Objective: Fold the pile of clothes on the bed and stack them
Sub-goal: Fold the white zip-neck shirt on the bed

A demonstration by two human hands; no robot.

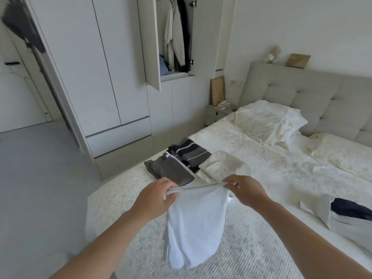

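Observation:
I hold a white garment [193,224] up above the bed [281,172]. My left hand [159,195] grips its top edge on the left and my right hand [244,190] pinches the same edge on the right. The cloth hangs down between my arms. Beyond my hands lie folded clothes side by side: a grey one [169,171], a dark striped one [189,153] and a cream one [219,165]. At the right edge of the bed lies an unfolded heap of white and dark navy clothes [342,213].
A pillow [267,119] lies at the padded headboard [314,93]. A white wardrobe [112,77] stands left of the bed with one door open [150,41] and clothes hanging inside. A nightstand [217,113] sits in the corner. Grey floor lies to the left.

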